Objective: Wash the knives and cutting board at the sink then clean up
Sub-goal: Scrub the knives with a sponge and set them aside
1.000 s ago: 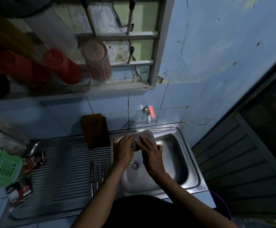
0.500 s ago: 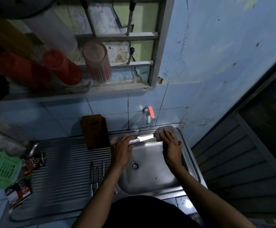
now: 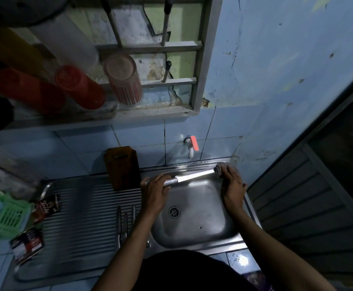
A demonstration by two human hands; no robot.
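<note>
- The left hand (image 3: 156, 191) has its grip closed round the metal handle of a knife (image 3: 192, 177), held over the far edge of the sink (image 3: 194, 225).
- The right hand (image 3: 232, 181) presses a scrubbing pad (image 3: 218, 169) onto the blade tip; its grip is closed on the pad.
- More knives (image 3: 126, 221) lie on the ribbed drainboard (image 3: 81, 217), left of the basin.
- A brown cutting board (image 3: 124, 168) stands against the far tiles.

You stand in a worn home kitchen: a steel sink (image 3: 194, 217) with ribbed drainboard (image 3: 83, 215), a wall tap (image 3: 190, 146) on blue tiles (image 3: 137, 135), and plastic tumblers (image 3: 83, 89) on a shelf above.
</note>
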